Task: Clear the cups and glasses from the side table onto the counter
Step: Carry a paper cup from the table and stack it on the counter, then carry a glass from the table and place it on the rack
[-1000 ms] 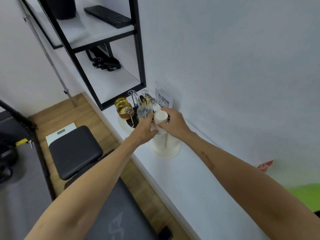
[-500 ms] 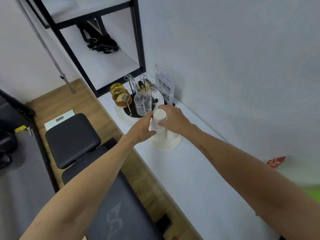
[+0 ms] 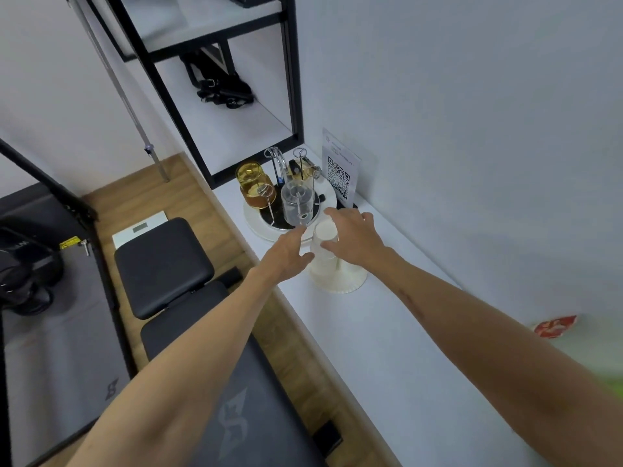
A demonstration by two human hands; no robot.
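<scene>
Both hands (image 3: 350, 237) flank upright, upside-down white paper cups (image 3: 324, 247)

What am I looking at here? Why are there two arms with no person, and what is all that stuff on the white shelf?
The picture comes from a camera worn on a person's head, looking forward and down, so you see only their own two arms reaching out. There is no machine here.

The left hand and the right hand are on either side of a white paper cup, which sits upside down on a white stand. The fingers look relaxed beside the cup, not squeezing it.

All this is on a long white counter along the wall. Behind the cup is a round drying rack with thin metal posts. It holds a clear glass and an amber glass, both upside down. A small sign with a square code stands by the wall. Down on the left is a black padded bench.
</scene>
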